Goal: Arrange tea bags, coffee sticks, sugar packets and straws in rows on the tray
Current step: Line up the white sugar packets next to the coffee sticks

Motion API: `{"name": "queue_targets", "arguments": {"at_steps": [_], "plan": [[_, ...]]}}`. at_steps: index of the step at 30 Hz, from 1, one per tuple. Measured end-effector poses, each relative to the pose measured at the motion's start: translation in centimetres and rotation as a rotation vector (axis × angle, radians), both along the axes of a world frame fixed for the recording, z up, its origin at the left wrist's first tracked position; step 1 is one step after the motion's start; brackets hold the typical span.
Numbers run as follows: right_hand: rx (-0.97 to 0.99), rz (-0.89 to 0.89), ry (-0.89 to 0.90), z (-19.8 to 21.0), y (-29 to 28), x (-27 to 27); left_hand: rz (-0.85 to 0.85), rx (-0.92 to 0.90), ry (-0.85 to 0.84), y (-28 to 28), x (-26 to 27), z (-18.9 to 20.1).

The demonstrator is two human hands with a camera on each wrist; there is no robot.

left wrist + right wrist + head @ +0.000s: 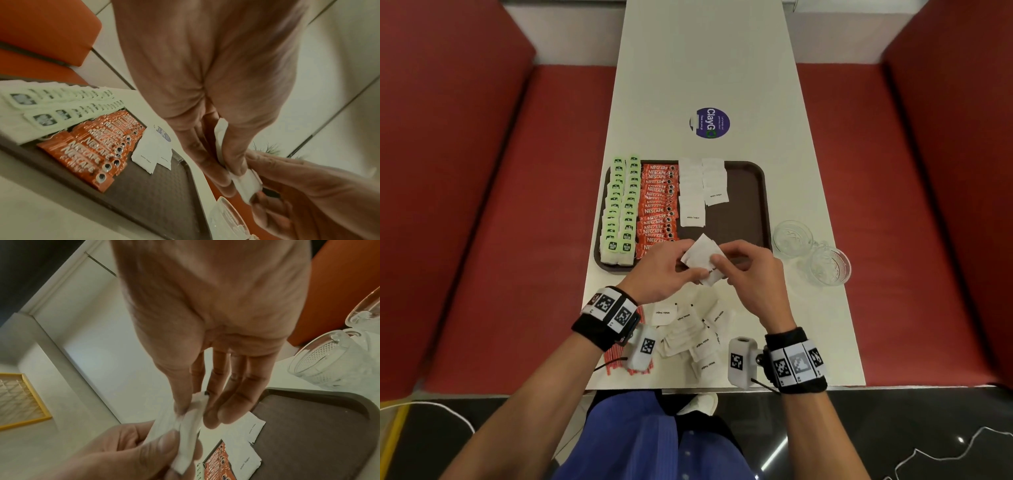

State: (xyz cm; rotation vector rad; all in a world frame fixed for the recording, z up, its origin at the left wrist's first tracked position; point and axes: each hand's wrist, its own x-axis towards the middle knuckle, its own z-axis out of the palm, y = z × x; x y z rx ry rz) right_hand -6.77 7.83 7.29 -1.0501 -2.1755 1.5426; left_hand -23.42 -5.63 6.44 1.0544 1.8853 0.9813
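A brown tray (pixel 743 205) holds two rows of green tea bags (pixel 619 212) at its left. Beside them lies a row of orange coffee sticks (pixel 657 209), then two short columns of white sugar packets (pixel 702 188). Above the tray's near edge my left hand (pixel 688 265) and right hand (pixel 722 262) together pinch a few white sugar packets (pixel 702 257). In the left wrist view the left hand (pixel 232 175) clamps the packets (pixel 246 181) between thumb and fingers. In the right wrist view the right hand (pixel 193 415) pinches the same packets (pixel 187 434).
A loose pile of sugar packets (pixel 695 332) lies on the table between my wrists. Red-and-white wrapped items (pixel 614 359) lie partly hidden under my left wrist. Two glass cups (pixel 792 238) (pixel 828 265) stand right of the tray. Red benches flank the table.
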Motion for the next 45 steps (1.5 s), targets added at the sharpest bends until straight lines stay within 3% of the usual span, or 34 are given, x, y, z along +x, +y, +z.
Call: {"name": "queue_targets", "arguments": {"at_steps": [3,8,11,15,18,21,31,39,45], "plan": [[0.044,0.089,-0.074,-0.6,1.6,-0.6,-0.126,-0.097,0.167,1.5,-1.0,0.0],[0.086,0.133,-0.182,-2.9,4.9,-2.8,-0.207,-0.180,0.266,4.8,-3.4,-1.3],[0.105,0.115,-0.202,-4.3,6.9,-4.8,-0.140,-0.181,0.284,6.9,-4.6,-2.7],[0.118,0.074,-0.245,-6.1,10.5,-7.9,0.104,-0.135,0.209,9.2,-5.6,-4.7],[0.086,-0.015,-0.325,-7.9,13.5,-9.9,0.208,-0.111,0.326,9.7,-6.4,-6.3],[0.084,-0.050,-0.404,-9.4,15.3,-11.6,0.180,-0.143,0.460,9.5,-7.1,-7.6],[0.048,-0.087,-0.495,-12.4,15.3,-14.4,0.051,-0.221,0.602,10.5,-7.8,-8.6],[0.098,-0.161,-0.500,-11.6,13.9,-14.4,0.054,-0.231,0.626,10.7,-7.8,-8.7],[0.238,-0.082,-0.518,-10.3,11.2,-14.0,0.042,-0.230,0.632,10.9,-8.1,-9.0]]}}
